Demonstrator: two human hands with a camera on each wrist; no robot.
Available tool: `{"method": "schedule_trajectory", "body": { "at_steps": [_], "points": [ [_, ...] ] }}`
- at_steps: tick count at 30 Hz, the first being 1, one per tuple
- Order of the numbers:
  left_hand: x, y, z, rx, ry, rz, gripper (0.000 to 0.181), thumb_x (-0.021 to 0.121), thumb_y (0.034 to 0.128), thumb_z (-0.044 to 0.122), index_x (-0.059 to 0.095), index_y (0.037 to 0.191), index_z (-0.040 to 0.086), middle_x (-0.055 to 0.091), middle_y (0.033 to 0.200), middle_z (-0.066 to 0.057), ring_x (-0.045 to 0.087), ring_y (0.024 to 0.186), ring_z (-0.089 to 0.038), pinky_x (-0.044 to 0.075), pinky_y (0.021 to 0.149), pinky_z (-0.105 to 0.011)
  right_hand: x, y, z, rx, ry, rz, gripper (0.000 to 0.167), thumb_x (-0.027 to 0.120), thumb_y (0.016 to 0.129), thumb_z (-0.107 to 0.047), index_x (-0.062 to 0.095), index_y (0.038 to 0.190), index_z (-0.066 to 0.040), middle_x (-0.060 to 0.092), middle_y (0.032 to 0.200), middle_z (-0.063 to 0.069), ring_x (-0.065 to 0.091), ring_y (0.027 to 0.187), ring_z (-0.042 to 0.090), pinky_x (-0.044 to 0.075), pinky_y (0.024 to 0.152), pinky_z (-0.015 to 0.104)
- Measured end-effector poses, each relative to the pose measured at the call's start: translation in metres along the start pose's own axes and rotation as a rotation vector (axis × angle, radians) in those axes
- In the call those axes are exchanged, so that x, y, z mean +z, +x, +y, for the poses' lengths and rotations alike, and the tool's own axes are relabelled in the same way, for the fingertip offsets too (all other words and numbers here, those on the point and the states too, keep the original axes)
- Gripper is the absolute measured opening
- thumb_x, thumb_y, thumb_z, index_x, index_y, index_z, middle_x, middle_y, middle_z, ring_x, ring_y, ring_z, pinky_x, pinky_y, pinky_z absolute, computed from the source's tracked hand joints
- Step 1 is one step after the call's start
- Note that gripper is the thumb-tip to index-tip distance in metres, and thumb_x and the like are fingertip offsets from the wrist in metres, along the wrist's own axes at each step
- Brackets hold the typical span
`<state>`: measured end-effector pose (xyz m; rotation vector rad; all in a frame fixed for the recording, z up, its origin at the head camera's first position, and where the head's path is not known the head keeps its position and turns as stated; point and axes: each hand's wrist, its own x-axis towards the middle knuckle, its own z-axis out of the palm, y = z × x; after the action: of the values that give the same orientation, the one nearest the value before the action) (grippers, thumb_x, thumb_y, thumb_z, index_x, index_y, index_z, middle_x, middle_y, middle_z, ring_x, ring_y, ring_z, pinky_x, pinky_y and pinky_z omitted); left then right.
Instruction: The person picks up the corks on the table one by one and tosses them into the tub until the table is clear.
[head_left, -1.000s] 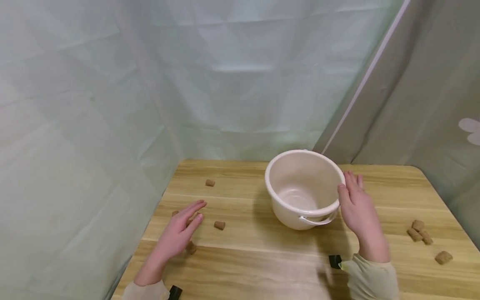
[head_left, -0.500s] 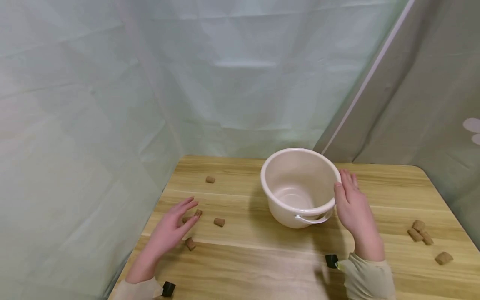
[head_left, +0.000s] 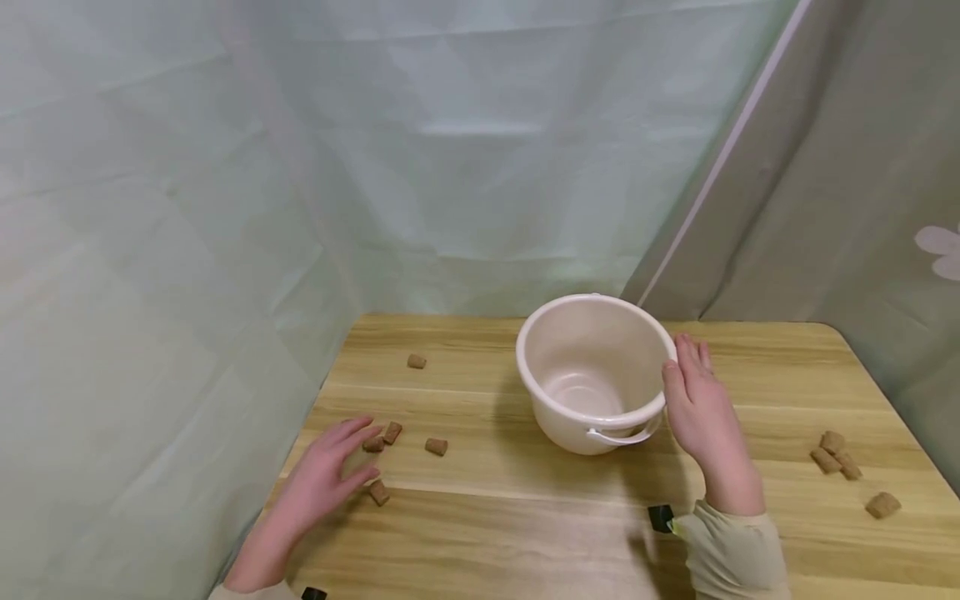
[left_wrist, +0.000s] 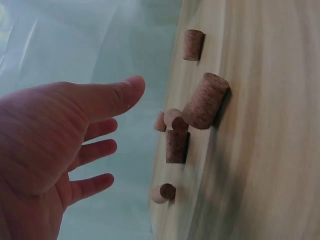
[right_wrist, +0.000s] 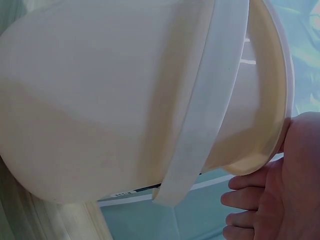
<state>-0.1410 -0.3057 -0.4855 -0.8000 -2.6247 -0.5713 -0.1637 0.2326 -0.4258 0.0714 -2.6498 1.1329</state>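
A white bucket (head_left: 592,375) stands upright on the wooden table, nothing inside it, its handle (head_left: 626,437) hanging down on the near side. My right hand (head_left: 708,417) rests with extended fingers against the bucket's right rim; in the right wrist view the hand (right_wrist: 295,185) lies by the rim (right_wrist: 290,75). My left hand (head_left: 315,479), fingers spread and holding nothing, hovers at the left beside several brown corks, among them one cork (head_left: 378,492) near the thumb and another cork (head_left: 373,444) by the fingertips. The left wrist view shows the hand (left_wrist: 65,145) apart from the nearest cork (left_wrist: 206,101).
Another cork (head_left: 416,361) lies at the back left, and one more (head_left: 436,447) between the left hand and the bucket. Several corks (head_left: 826,460) are grouped at the right, with one (head_left: 882,505) nearer. Pale fabric (head_left: 480,167) hangs behind the table.
My left hand has drawn back to the left and toward the near edge, uncovering corks. The bucket has shifted slightly left along with my right hand at its rim.
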Motion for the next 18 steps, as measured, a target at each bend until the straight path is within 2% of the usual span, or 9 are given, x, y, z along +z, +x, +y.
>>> {"method": "schedule_trajectory", "body": {
  "at_steps": [4, 7, 18],
  "points": [
    [-0.001, -0.005, -0.002, 0.068, 0.032, -0.012, 0.065, 0.101, 0.0666, 0.007, 0.075, 0.126, 0.002, 0.069, 0.135, -0.023, 0.067, 0.118, -0.047, 0.055, 0.095, -0.066, -0.001, 0.0, 0.0, 0.005, 0.001, 0.0, 0.065, 0.029, 0.118, -0.036, 0.025, 0.165, 0.008, 0.022, 0.171, 0.031, 0.009, 0.161, 0.048, 0.013, 0.128, 0.066],
    [0.0, -0.008, -0.002, 0.102, 0.045, -0.028, 0.064, 0.103, 0.0645, 0.008, 0.077, 0.123, 0.004, 0.069, 0.133, -0.022, 0.069, 0.115, -0.044, 0.057, 0.094, -0.063, -0.001, 0.0, 0.0, 0.006, 0.004, 0.0, 0.065, 0.029, 0.118, -0.037, 0.025, 0.165, 0.008, 0.022, 0.171, 0.03, 0.008, 0.161, 0.048, 0.013, 0.128, 0.065],
    [0.005, -0.015, -0.003, 0.139, 0.021, -0.058, 0.054, 0.102, 0.0667, 0.014, 0.08, 0.116, 0.007, 0.074, 0.126, -0.014, 0.072, 0.11, -0.034, 0.061, 0.087, -0.055, -0.002, -0.001, -0.001, 0.024, 0.004, -0.003, 0.065, 0.029, 0.117, -0.037, 0.025, 0.165, 0.008, 0.022, 0.171, 0.03, 0.011, 0.16, 0.049, 0.013, 0.129, 0.064]
  ]
}}
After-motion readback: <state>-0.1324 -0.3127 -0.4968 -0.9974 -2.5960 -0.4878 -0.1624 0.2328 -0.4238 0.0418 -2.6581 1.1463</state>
